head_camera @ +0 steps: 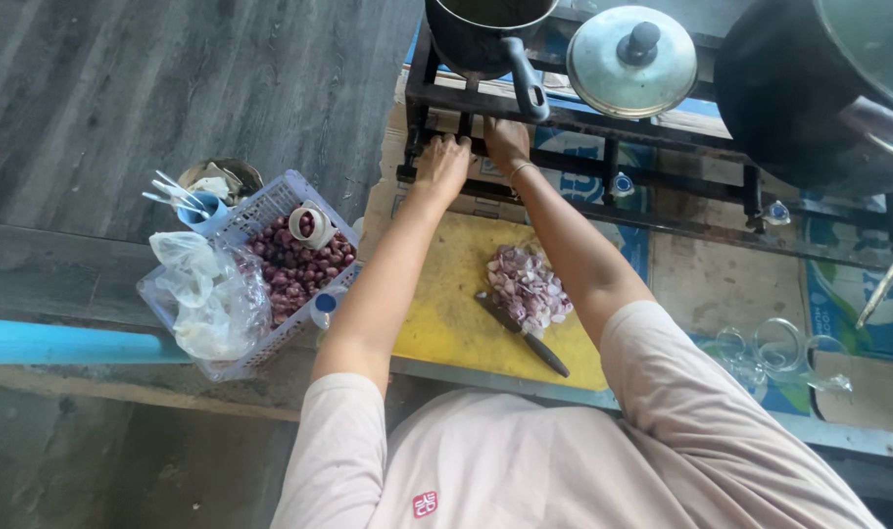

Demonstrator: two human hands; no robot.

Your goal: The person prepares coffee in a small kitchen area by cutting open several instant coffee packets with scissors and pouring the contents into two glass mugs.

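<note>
Against the front rail of the black metal stove frame (pixel 574 167), two hands reach side by side: the left hand (pixel 443 162) lies knuckles-up with fingers curled over the rail, and the right hand (pixel 505 140) presses its fingers on the same bar just beside it; whether either truly grips, I cannot tell. One dark pot (pixel 485 34) with a long handle sits directly above them. Nearer the body, well apart from both hands, one yellow cutting board (pixel 456 304) carries one heap of sliced purple shallots (pixel 528 287) and one knife (pixel 523 334). One white lattice basket (pixel 270 211) holds whole shallots. One round steel lid (pixel 630 61) rests alongside.
</note>
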